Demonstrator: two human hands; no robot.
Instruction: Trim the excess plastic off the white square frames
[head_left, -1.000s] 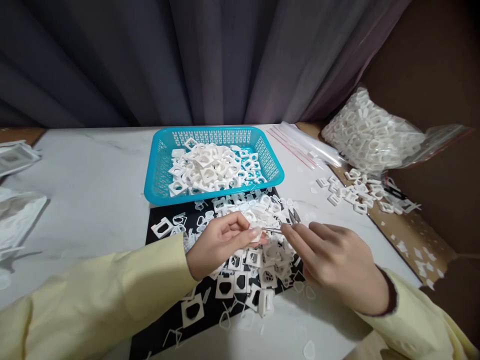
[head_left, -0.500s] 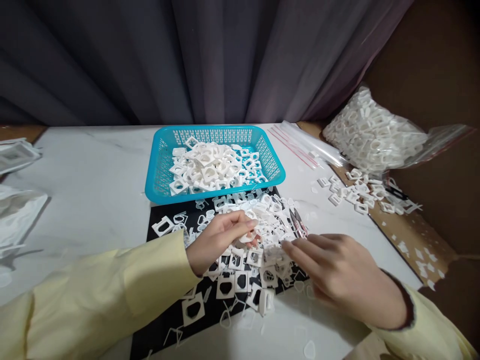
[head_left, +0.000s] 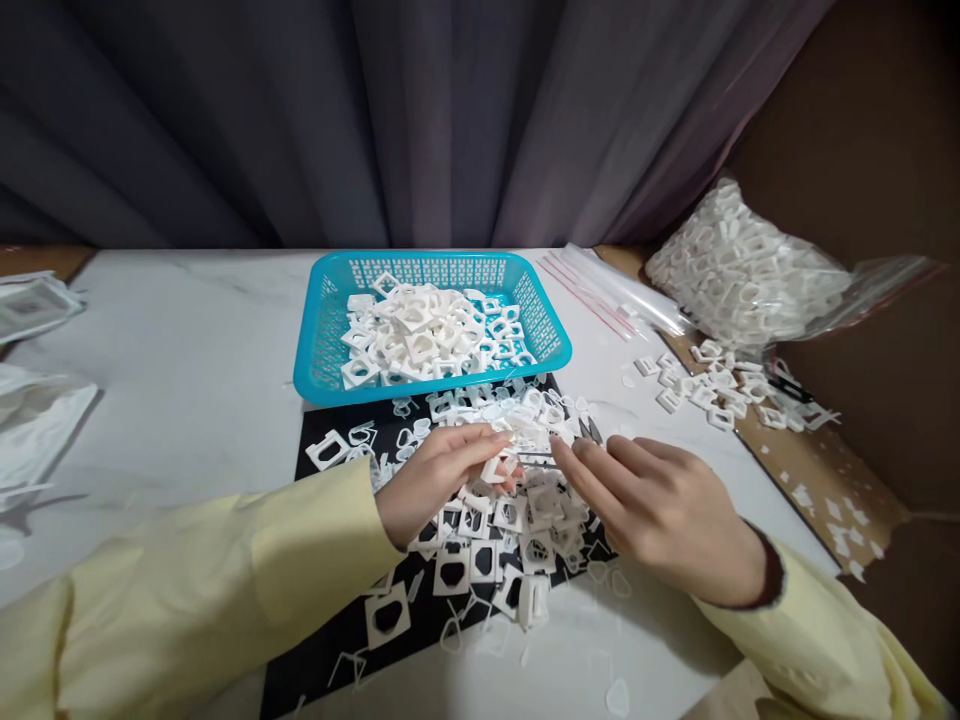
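Over the heap, my left hand (head_left: 442, 470) pinches a small white plastic frame (head_left: 493, 470) between thumb and fingers. To its right my right hand (head_left: 660, 505) is closed, palm down, on a thin two-pronged tool (head_left: 536, 460) that looks like tweezers. The tool's tips point left and lie close to the held frame; whether they touch it, I cannot tell. Below and around both hands, a pile of white plastic frames (head_left: 452, 570) and thin offcuts covers a black mat (head_left: 322, 620). Thread snips (head_left: 590, 431) lie just beyond my right fingers, partly hidden.
Behind the pile stands a blue basket (head_left: 304, 350) holding many white frames. At the right are a bulging clear bag (head_left: 750, 265), loose white parts (head_left: 724, 385) and flat zip bags (head_left: 615, 285). White packets (head_left: 37, 430) lie at the left.
My right hand has moved left and slightly up, toward my left hand. The thin tool now shows between the hands. My left hand has stayed nearly in place, and its frame has tilted.
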